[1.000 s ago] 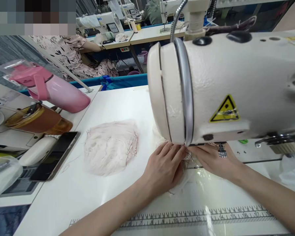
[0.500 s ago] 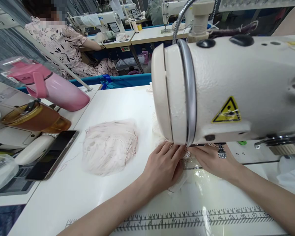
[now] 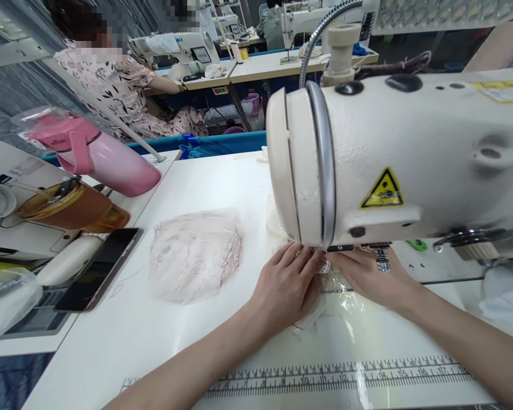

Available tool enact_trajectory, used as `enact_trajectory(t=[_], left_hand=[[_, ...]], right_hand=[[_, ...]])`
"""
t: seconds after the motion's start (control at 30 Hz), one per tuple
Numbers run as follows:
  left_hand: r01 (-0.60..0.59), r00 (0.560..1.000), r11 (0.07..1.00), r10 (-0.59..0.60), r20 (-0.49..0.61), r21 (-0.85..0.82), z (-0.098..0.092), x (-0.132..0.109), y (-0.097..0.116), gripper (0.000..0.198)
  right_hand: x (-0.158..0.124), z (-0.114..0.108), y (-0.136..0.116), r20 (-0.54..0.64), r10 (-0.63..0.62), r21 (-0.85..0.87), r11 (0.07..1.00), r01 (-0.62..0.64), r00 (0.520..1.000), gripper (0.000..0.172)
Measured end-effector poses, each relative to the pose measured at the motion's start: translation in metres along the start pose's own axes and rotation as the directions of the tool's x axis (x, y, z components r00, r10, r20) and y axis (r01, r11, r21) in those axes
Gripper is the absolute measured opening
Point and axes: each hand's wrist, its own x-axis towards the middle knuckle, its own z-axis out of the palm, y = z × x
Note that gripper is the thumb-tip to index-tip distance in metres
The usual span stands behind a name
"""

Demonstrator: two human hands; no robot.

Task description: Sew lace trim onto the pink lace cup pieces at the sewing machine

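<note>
My left hand (image 3: 282,285) lies with bent fingers on thin, pale lace fabric (image 3: 310,320) beneath the head of a white sewing machine (image 3: 431,148). Part of this fabric shows behind the fingers and below the palm. Close by on the right, my right hand (image 3: 371,279) has its thumb and fingers together at the fabric's lace edge, its fingertips partly covered by the machine. The needle area is hidden behind the machine head. Left of my hands, a flat stack of pale pink sheer fabric pieces (image 3: 195,256) lies on the white table (image 3: 171,347).
At the left are a phone (image 3: 98,270), a pink bottle (image 3: 102,156) and a brown drink cup (image 3: 74,208). A printed ruler (image 3: 308,378) runs along the table's front. Beyond the blue cloth edge, a person (image 3: 106,85) sits near other sewing machines.
The camera view has shifted slightly, so the table items sit a little further right. Both hands stay at the fabric under the machine head, with hardly any visible movement.
</note>
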Motion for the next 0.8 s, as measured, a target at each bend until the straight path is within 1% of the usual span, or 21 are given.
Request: enact_trajectory(t=[0.13,0.27,0.43,0.53,0.6,0.7,0.77,0.8], left_hand=[[-0.001,1.0,1.0,0.001,0.004,0.0,0.001,0.0,0.0,0.037],[0.005,1.0,1.0,-0.005,0.018,0.007,0.002,-0.001,-0.001,0.04],[0.012,1.0,1.0,-0.012,0.005,0.016,0.001,-0.001,0.0,0.04],[0.006,1.0,0.999,-0.005,-0.024,0.052,-0.004,0.0,0.003,0.039],[-0.007,0.998,0.995,0.013,-0.062,0.097,-0.012,0.0,0.005,0.035],[-0.056,0.992,0.987,0.072,-0.103,0.149,-0.03,-0.003,0.007,0.025],[-0.178,0.976,0.973,0.193,-0.097,0.15,-0.041,-0.012,0.006,0.024],[-0.26,0.958,0.954,0.275,-0.088,0.151,-0.044,-0.019,0.006,0.029]], right_hand=[[0.002,-0.001,0.0,0.004,-0.026,-0.034,0.999,0.026,1.0,0.042],[0.003,-0.002,0.001,0.006,-0.07,-0.063,0.996,0.07,0.998,0.039],[0.006,0.0,0.002,-0.048,-0.1,-0.086,0.992,0.095,0.994,0.036],[0.007,0.001,0.0,-0.094,-0.116,-0.146,0.984,0.101,0.989,0.036],[0.008,0.0,-0.003,-0.118,-0.123,-0.189,0.977,0.099,0.985,0.038],[0.009,-0.004,-0.007,-0.127,-0.178,-0.262,0.955,0.14,0.976,0.036],[0.009,-0.006,-0.008,-0.128,-0.225,-0.307,0.935,0.177,0.966,0.035],[0.009,-0.007,-0.008,-0.123,-0.238,-0.308,0.932,0.191,0.963,0.035]])
